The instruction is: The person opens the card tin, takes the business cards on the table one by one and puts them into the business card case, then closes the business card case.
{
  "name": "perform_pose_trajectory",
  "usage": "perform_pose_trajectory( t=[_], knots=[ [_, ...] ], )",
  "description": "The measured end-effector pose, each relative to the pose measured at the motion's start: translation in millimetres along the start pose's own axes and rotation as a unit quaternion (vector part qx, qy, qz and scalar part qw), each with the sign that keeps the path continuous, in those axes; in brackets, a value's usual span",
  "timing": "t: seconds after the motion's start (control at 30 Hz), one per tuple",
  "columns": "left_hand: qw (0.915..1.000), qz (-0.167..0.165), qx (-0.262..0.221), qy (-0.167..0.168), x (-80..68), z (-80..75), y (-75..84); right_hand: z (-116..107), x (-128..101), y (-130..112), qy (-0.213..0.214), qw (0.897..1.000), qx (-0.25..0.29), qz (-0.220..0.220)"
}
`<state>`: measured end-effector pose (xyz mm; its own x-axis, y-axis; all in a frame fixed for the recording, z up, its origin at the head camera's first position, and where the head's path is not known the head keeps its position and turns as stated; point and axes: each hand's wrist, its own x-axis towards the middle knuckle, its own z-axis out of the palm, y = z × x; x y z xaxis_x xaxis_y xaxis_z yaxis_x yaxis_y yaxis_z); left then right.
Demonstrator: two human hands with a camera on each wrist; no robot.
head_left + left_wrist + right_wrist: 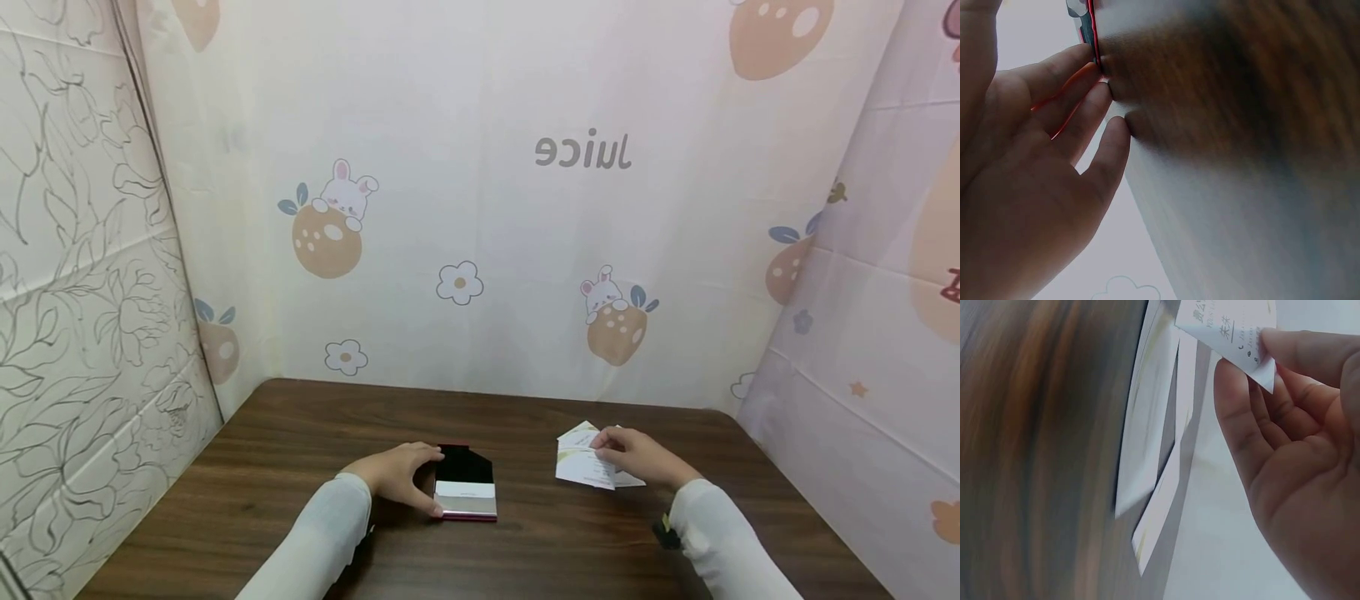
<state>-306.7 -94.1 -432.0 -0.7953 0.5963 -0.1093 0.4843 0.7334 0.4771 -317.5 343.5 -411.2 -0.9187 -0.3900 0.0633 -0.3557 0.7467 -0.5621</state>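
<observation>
A card case (466, 490) with a black flap, silver body and red edge lies on the brown table (300, 467). My left hand (420, 482) holds its left side, thumb at the near corner and fingers at the far corner. In the left wrist view the fingertips (1113, 94) touch the table beside the case's red edge (1090, 28). My right hand (617, 454) pinches a white printed card (585, 469) between thumb and fingers, lifted slightly over a small loose pile of cards (581, 435). The right wrist view shows that card (1229, 325) under the thumb (1300, 353) and the pile (1150, 431) below.
Patterned cloth walls (480, 250) close in the table at the back and on both sides. Bare wood lies between the case and the cards and along the near edge.
</observation>
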Motion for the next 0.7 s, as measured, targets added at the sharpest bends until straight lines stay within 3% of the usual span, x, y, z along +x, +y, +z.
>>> perform_pose_trajectory(
  t=[0.43, 0.7],
  knots=[
    [1.0000, 0.008, -0.003, -0.004, 0.1, 0.5, 1.7, 41, 39, -54, -0.032, 0.997, 0.052, -0.039],
    [1.0000, 0.001, 0.004, 0.001, 1.4, 0.5, -0.3, 72, 66, -89, -0.046, 0.995, 0.052, -0.074]
  ],
)
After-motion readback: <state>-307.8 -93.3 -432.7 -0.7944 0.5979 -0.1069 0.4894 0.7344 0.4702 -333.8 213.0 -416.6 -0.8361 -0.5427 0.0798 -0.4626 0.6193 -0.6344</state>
